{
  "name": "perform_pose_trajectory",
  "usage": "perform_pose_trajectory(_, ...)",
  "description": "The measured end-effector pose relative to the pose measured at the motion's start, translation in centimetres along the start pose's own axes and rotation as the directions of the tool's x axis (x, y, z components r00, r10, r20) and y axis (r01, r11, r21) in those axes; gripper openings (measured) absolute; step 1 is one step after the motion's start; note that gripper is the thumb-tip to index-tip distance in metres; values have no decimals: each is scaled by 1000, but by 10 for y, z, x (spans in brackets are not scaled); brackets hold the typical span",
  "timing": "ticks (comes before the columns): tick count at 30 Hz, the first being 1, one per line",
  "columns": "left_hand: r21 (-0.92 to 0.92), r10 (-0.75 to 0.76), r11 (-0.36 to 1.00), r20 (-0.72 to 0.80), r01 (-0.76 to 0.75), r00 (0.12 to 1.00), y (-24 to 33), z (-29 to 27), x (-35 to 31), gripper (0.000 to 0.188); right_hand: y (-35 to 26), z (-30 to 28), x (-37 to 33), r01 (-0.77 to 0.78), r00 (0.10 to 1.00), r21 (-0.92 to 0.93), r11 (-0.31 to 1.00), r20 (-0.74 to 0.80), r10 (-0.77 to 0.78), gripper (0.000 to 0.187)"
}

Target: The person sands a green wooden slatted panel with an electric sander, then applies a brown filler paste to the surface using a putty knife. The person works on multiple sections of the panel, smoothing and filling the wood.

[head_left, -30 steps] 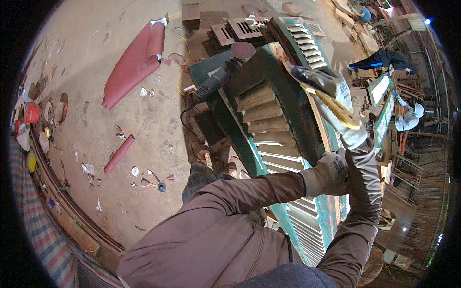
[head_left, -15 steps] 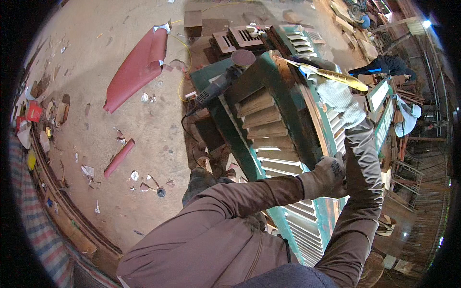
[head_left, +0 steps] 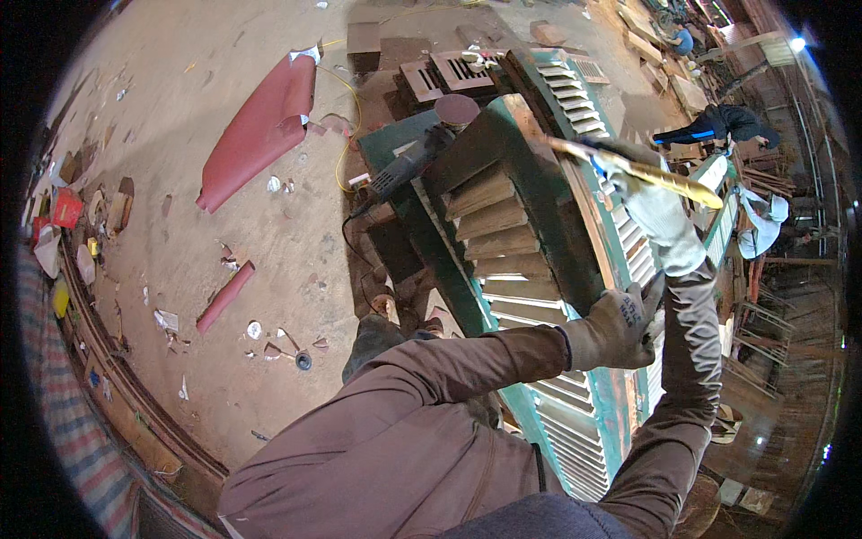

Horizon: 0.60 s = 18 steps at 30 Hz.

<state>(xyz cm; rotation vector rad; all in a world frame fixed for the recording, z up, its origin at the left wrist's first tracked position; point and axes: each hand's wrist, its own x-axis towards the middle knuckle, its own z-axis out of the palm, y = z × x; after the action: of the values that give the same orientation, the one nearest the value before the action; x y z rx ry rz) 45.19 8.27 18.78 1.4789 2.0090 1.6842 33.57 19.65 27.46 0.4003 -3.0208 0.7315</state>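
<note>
My right hand (head_left: 663, 214), in a pale glove, is closed round a long narrow tool with a yellow handle (head_left: 687, 187). The tool's thin brownish end lies over the upper edge of a green-framed louvered shutter (head_left: 597, 216), and its kind is not clear. Lower down, my left hand (head_left: 615, 328), in a grey-brown glove, rests against the same shutter's frame with thumb and fingers apart. Other louvered shutters with worn wood slats (head_left: 494, 229) lean beside it. An angle grinder with a round sanding disc (head_left: 456, 110) lies on the green frame to the left.
Red sheet material (head_left: 260, 135) and a smaller red roll (head_left: 224, 296) lie on the dusty floor at left, among scraps. A yellow cord (head_left: 355, 99) runs near the grinder. Two people work at the right, one in dark clothes (head_left: 732, 126), one in a pale top (head_left: 763, 225).
My right hand and the tool have moved a little right and down along the shutter. My left hand's thumb and fingers have spread from a more closed pose.
</note>
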Motion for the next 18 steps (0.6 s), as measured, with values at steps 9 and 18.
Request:
perform_pose_trajectory(9,-3,81,996,471,-90,878,3,-25,14,57,-35,21,32,189,947,-578,794,-106,-302,31)
perform_pose_trajectory(18,-63,97,994,193,-86,976,-11,6,2,55,-46,29,3,157,981,-764,626,44,-191,34)
